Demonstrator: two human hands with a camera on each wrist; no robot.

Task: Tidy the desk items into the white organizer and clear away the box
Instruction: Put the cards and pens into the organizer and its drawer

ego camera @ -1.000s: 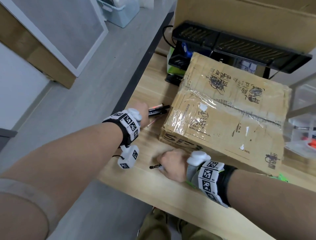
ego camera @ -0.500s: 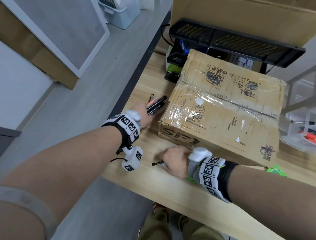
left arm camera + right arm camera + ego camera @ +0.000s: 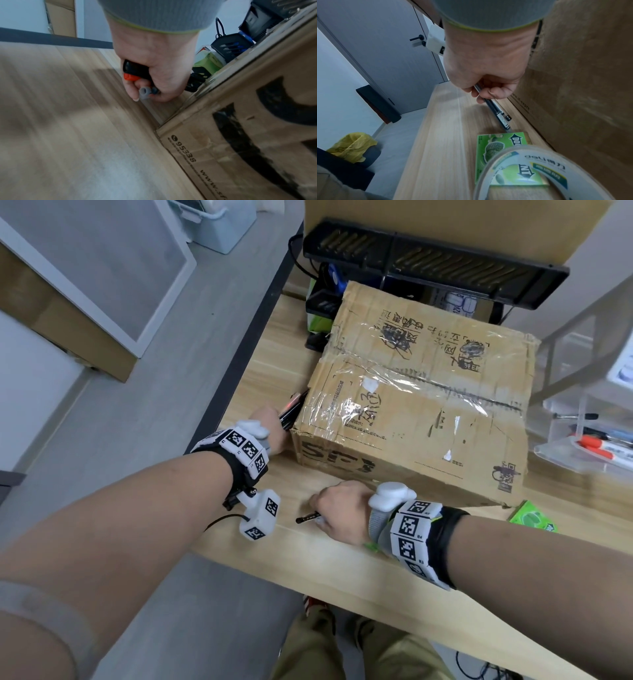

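A taped cardboard box [image 3: 411, 412] fills the middle of the wooden desk [image 3: 342, 570]. At the box's near left corner my left hand [image 3: 270, 422] grips a bundle of markers [image 3: 291, 412]. In the left wrist view the fingers [image 3: 135, 93] curl round black, orange-capped and grey marker ends [image 3: 135, 73]. In front of the box my right hand [image 3: 339, 515] holds black pens [image 3: 308, 517] low over the desk; their far ends [image 3: 498, 113] point toward a green packet [image 3: 501, 148]. The clear-white organizer [image 3: 582, 446] stands to the box's right with markers inside.
A roll of tape [image 3: 530, 169] lies close under my right wrist, over the green packet [image 3: 532, 520]. A black shelf [image 3: 428, 258] and dark desk gadgets [image 3: 322, 306] stand behind the box. The desk's left edge [image 3: 239, 354] drops to grey floor.
My left hand has closed on the markers and drawn them from the desk surface to the box's left corner. My right hand stays put, still holding the pens.
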